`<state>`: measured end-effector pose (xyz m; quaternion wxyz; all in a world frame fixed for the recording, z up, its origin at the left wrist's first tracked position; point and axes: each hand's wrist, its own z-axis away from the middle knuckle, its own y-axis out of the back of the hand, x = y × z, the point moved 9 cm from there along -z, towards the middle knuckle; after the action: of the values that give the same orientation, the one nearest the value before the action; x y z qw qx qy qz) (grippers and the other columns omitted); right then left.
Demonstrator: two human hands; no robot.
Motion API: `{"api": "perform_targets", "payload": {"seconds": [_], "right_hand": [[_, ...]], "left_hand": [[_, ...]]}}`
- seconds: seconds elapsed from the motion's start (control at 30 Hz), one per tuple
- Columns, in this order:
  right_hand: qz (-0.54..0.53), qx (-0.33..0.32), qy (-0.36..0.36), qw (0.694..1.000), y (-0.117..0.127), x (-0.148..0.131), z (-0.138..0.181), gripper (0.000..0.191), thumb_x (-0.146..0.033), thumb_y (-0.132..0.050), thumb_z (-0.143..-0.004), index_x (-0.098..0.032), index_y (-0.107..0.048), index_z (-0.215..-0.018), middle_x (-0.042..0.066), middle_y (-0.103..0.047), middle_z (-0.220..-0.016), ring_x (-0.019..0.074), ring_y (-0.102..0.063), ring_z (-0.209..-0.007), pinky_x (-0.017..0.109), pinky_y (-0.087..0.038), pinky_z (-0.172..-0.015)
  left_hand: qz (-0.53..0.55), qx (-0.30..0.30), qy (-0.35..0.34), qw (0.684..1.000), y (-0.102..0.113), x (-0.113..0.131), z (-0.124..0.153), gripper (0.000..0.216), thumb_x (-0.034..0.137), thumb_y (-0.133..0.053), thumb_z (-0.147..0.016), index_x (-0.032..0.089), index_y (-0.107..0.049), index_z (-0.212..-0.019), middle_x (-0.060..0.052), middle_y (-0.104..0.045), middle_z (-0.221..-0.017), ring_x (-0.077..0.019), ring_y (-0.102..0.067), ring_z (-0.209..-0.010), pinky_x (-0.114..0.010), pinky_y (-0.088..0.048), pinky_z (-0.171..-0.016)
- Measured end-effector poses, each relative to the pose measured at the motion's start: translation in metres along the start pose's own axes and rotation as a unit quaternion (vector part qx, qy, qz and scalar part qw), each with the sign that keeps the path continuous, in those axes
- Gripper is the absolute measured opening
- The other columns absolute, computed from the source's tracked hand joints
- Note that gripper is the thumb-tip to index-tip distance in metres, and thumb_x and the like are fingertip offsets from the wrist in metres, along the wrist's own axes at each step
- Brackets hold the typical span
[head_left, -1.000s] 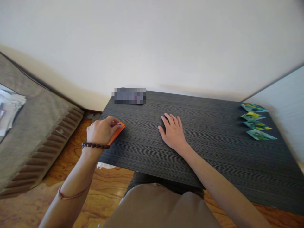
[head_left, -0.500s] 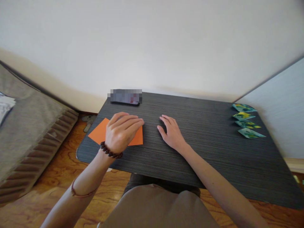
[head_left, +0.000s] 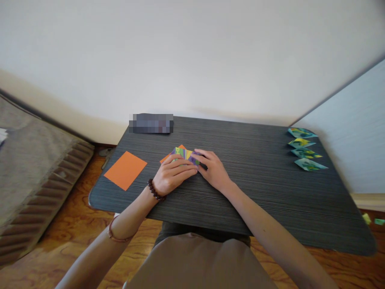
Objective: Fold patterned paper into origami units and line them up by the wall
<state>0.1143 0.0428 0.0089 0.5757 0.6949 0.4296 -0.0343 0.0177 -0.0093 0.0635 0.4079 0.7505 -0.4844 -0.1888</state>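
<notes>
Both hands have hold of a sheet of origami paper (head_left: 189, 154) just above the middle of the desk. It shows a purple, green and yellow pattern on one face and orange along its left edge. My left hand (head_left: 172, 175), with a beaded bracelet at the wrist, lies over the near left part, fingers together and pointing right. My right hand (head_left: 213, 168) grips the right end between thumb and fingers. Much of the paper is hidden under the hands. Left of them, an orange sheet (head_left: 125, 170) lies flat on the desk.
Several folded green and yellow paper pieces (head_left: 305, 153) stand in a column at the right of the dark desk (head_left: 258, 192). A blurred-out phone (head_left: 151, 124) sits at the back left by the wall. A couch (head_left: 45, 176) is to the left.
My left hand has moved right, carrying a patterned sheet off the orange one, which stays on the desk. My right hand has closed on the sheet's right end.
</notes>
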Motion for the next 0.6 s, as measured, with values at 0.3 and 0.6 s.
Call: {"api": "perform_targets", "payload": {"seconds": [0.3,0.6], "right_hand": [[0.033,0.011,-0.015,0.999,0.007,0.012,-0.002,0.028,-0.025,-0.047,-0.091,-0.028,-0.063,-0.113,0.003,-0.063,-0.117,0.0196,-0.051,-0.108,0.042,-0.043,-0.095],[0.059,0.008,-0.01,0.998,0.007,0.015,-0.001,0.027,-0.024,-0.047,-0.091,-0.023,-0.064,-0.112,0.002,-0.062,-0.117,0.0195,-0.049,-0.108,0.039,-0.043,-0.095]], "left_hand": [[-0.028,-0.047,0.24,0.969,-0.018,-0.048,0.02,0.057,0.033,-0.059,-0.083,0.015,-0.037,-0.133,-0.016,-0.043,-0.138,-0.0247,-0.04,-0.127,-0.043,-0.036,-0.104],[-0.037,-0.08,0.283,0.955,-0.019,-0.062,0.039,0.061,0.032,-0.056,-0.084,0.02,-0.028,-0.138,-0.013,-0.037,-0.143,-0.0244,-0.033,-0.131,-0.044,-0.03,-0.107]]}}
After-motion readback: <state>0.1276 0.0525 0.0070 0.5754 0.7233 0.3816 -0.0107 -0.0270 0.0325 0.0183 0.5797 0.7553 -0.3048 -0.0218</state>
